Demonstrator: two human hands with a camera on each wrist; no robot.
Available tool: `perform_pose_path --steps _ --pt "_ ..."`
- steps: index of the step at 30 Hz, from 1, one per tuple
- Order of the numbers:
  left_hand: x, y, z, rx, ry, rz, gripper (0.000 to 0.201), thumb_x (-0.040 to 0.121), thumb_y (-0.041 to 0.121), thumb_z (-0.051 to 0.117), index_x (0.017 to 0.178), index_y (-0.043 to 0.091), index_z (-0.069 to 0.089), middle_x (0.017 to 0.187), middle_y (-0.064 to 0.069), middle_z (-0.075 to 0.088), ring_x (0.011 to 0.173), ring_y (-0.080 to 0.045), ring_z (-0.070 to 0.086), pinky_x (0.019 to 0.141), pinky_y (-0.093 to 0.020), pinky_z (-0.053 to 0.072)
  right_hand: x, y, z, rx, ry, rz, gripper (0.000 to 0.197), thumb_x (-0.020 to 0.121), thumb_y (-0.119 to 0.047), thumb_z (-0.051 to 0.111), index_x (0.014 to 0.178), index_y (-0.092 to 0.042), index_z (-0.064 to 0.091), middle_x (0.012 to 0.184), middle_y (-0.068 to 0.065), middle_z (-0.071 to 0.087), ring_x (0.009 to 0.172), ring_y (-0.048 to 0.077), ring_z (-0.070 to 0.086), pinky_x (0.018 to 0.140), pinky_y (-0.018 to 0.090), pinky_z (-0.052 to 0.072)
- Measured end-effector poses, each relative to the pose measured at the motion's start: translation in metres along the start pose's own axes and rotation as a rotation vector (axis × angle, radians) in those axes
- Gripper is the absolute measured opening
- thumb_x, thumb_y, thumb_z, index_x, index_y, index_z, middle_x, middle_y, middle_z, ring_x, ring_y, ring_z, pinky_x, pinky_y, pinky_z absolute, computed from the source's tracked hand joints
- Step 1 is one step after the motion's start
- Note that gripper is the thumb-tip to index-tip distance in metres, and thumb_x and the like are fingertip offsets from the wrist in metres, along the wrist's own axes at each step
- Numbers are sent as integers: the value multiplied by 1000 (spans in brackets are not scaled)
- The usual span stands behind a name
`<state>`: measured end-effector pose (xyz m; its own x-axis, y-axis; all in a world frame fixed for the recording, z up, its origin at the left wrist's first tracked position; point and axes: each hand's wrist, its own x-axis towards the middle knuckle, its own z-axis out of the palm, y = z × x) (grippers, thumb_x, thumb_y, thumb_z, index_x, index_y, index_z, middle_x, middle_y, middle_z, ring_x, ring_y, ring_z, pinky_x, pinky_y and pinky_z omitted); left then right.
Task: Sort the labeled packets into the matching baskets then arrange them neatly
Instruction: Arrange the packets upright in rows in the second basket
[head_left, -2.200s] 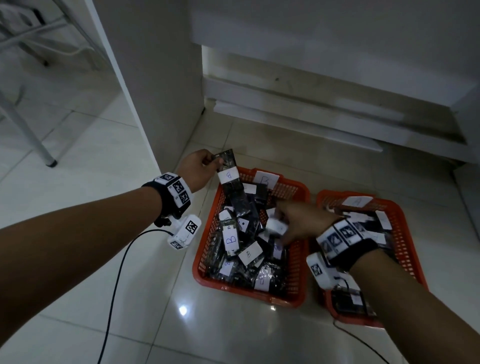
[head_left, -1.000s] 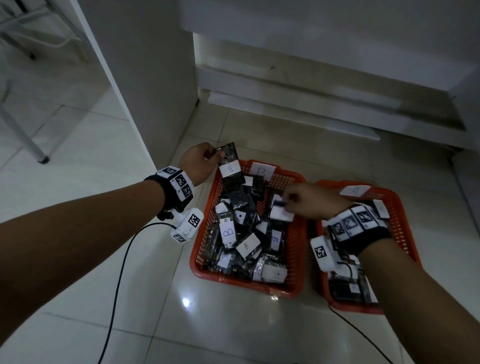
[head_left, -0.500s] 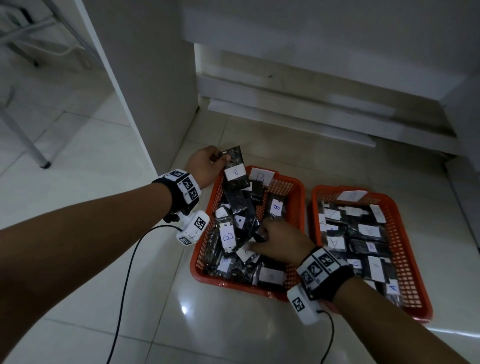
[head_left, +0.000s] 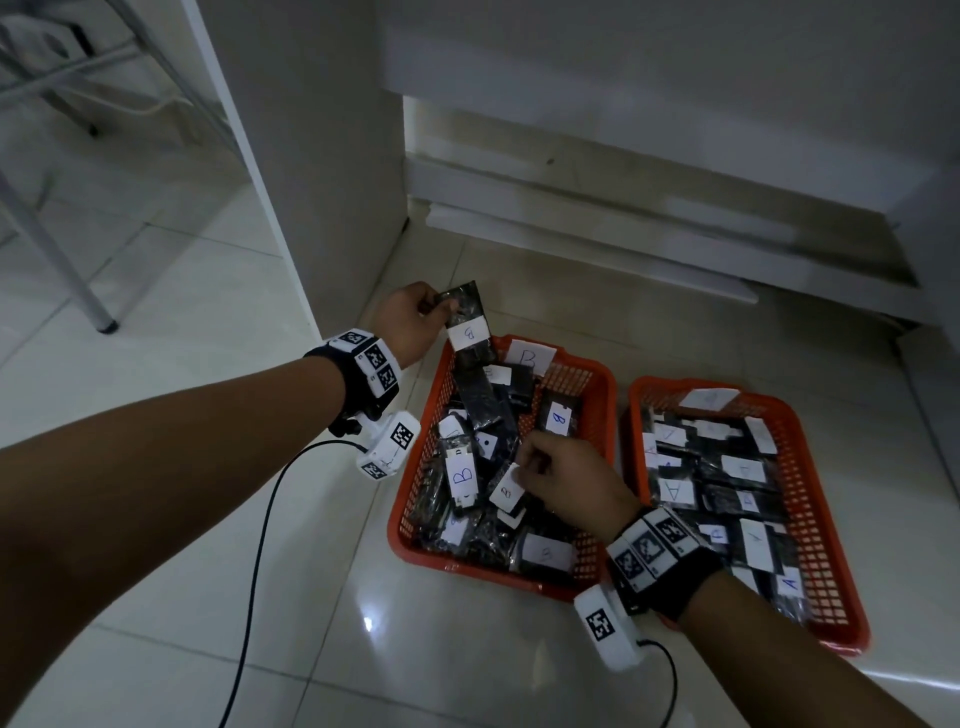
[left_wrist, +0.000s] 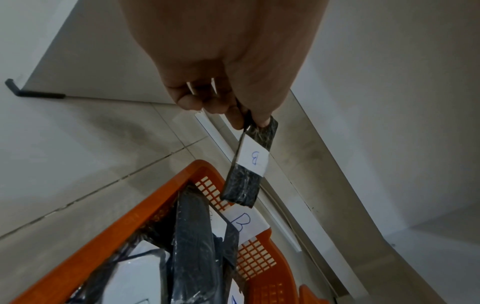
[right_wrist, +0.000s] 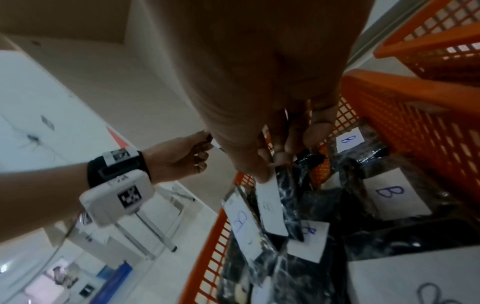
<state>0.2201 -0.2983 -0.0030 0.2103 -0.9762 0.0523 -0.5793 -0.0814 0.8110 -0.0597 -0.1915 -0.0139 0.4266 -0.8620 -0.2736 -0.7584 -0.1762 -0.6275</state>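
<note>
Two orange baskets sit on the floor: the left basket (head_left: 597, 384) tagged B holds several dark packets with white B labels, the right basket (head_left: 810, 499) tagged A holds packets labeled A. My left hand (head_left: 415, 322) pinches the top of a stack of B packets (head_left: 467, 332) above the left basket's far left corner; they hang down (left_wrist: 249, 164) in the left wrist view. My right hand (head_left: 561, 478) is inside the left basket, pinching a B-labeled packet (head_left: 506, 488) by its upper end (right_wrist: 272, 207).
A white cabinet panel (head_left: 311, 156) stands just left of the baskets, and a low ledge (head_left: 623, 249) runs behind them. A metal table leg (head_left: 88, 291) is at far left. Black cables (head_left: 254, 571) trail from both wrists across the glossy tiles.
My right hand went from the gap between the baskets down into the left basket and took hold of a B packet. The left hand kept holding its stack in place.
</note>
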Motion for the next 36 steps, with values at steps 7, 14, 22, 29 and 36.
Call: perform_pose_path --steps 7,14,22,29,36 --pt "4 1 -3 -58 79 -47 24 100 33 64 87 14 59 77 4 60 75 -19 57 64 -28 37 -7 -14 14 263 -183 21 9 94 -31 79 94 -22 78 90 -6 78 85 6 73 83 33 61" --pt "1 -6 -18 -94 138 -113 22 101 30 62 95 9 61 81 2 59 69 -9 52 63 -27 37 50 -12 -11 212 145 223 20 95 -41 74 101 -23 71 91 -5 75 85 14 72 73 29 59" --pt "-2 -15 -29 -41 158 -141 24 101 37 61 90 15 60 82 0 63 78 -20 58 68 -28 39 142 23 -11 165 166 441 47 91 -45 76 119 -7 74 114 11 77 104 29 73 94 37 58" --pt "-2 -26 -34 -27 186 -155 27 100 40 61 93 14 62 86 -1 65 82 -22 61 70 -31 45 141 25 -15 619 153 600 12 95 -26 72 94 -14 74 89 7 72 74 23 64 66 33 52" --pt "3 -21 -15 -39 153 -131 28 102 38 60 92 12 59 77 7 57 73 -15 54 59 -26 35 92 37 -55 658 245 508 9 95 -14 74 97 -6 72 75 10 69 55 15 60 52 29 50"
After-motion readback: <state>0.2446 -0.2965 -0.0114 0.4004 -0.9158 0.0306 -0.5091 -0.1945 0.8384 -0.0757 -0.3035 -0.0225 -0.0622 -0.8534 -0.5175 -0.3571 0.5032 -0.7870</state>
